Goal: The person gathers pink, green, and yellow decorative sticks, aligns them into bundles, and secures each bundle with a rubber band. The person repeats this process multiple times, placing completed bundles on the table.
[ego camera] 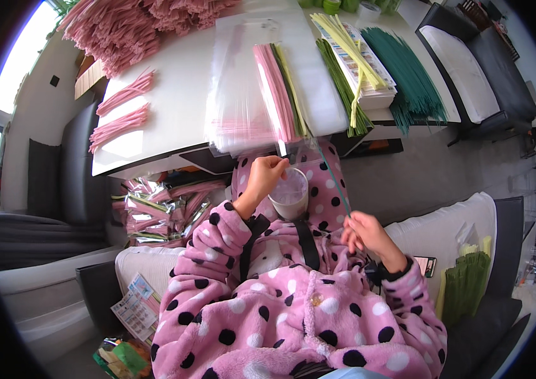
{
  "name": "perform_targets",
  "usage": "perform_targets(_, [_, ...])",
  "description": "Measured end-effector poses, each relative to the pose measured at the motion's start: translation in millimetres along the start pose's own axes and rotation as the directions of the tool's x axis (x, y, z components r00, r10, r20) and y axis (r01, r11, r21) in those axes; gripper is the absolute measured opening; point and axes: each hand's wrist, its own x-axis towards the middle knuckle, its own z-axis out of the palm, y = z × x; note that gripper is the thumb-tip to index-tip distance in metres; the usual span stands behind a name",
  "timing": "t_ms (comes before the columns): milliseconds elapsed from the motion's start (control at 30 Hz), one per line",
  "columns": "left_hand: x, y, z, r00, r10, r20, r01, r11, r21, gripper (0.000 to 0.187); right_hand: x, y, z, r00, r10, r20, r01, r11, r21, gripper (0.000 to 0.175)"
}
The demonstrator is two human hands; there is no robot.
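My left hand (268, 175) pinches the near edge of a clear plastic bag (296, 151) above a white cup (291, 194) between my knees. My right hand (365, 232) holds the near end of a thin dark green stem (334, 177), which runs up to the bag opening. On a stack of clear plastic bags (235, 85) lies a bundle of pink fuzzy stems (275, 94), with dark green stems (290, 90) and pale yellow stems (295, 85) along its right side. Whether these lie inside the top bag is hard to tell.
Pink stems (116, 33) are heaped at the table's back left. Right of the bags lie green stems (344, 90), yellow stems (353, 52) on printed sheets (377, 97), and teal stems (405, 76). Packed bags (163, 208) lie below the table (178, 94); a phone (427, 266) rests on the seat.
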Motion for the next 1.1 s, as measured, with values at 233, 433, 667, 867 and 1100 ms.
perform_targets(233, [-4.8, 2.2, 11.7, 1.0, -0.021, 0.007, 0.021, 0.999, -0.047, 0.025, 117.4, -58.8, 15.2, 0.957, -0.21, -0.199, 0.247, 0.95, 0.189, 0.026])
perform_targets(433, [-7.1, 2.6, 15.1, 0.998, -0.057, 0.033, 0.062, 0.985, -0.158, 0.023, 113.3, -56.8, 23.2, 0.951, -0.171, -0.256, 0.217, 0.962, 0.166, 0.026])
perform_targets(667, [-13.7, 3.6, 8.1, 0.998, -0.007, 0.055, 0.026, 0.933, -0.359, 0.012, 143.8, -76.3, 35.0, 0.697, -0.608, -0.38, 0.206, 0.677, -0.706, 0.02])
perform_targets(867, [-18.3, -8.0, 8.1, 0.996, 0.087, 0.006, -0.078, 0.923, -0.376, 0.013, 136.2, -83.7, 56.5, 0.635, -0.772, 0.025, 0.477, 0.367, -0.799, 0.013])
perform_targets(1100, [-19.1, -11.4, 3.3, 0.992, 0.118, 0.041, -0.112, 0.984, -0.138, 0.015, 143.6, -93.7, 55.8, 0.647, -0.726, 0.234, 0.52, 0.196, -0.831, 0.009])
